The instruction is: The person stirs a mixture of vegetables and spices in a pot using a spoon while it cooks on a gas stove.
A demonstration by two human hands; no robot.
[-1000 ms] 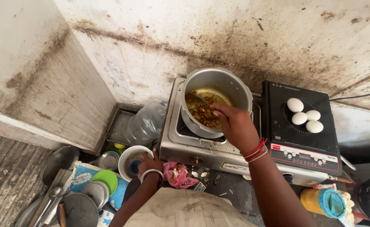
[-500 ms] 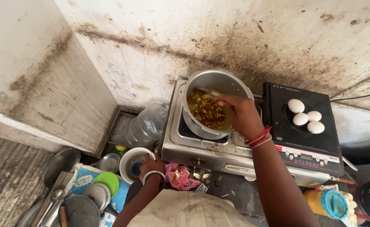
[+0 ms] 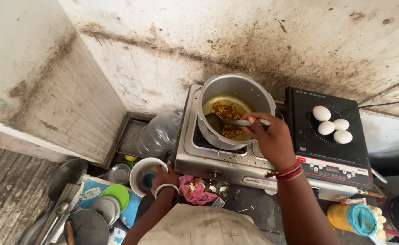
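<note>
Item 1: right hand (image 3: 274,140), fingers closed around the handle of a metal ladle (image 3: 235,122). The ladle's bowl sat inside the steel pot (image 3: 235,109), just ahead and to the left of the hand, over browned food in oil. The ladle looked rigid and light, likely greasy near the bowl; best gripped far back on the handle, as it was.

Item 2: left hand (image 3: 163,174), low and near the body, fingers curled on the rim of a white bowl (image 3: 146,174). The bowl appeared hard and breakable; the rim was the natural hold.

Item 3: pot on a steel gas stove (image 3: 208,159). Probably heavy and hot; walls tall, leaving little side room for the ladle.

Item 4: 4 white eggs (image 3: 331,127) on a black induction plate (image 3: 328,136), right of the right hand; fragile and free to roll.

Item 5: pink cloth (image 3: 195,189) between the hands; green lid (image 3: 114,194) and steel dishes left of the left hand. Stained wall (image 3: 253,41) close behind the pot; open room lay only toward the body.
</note>
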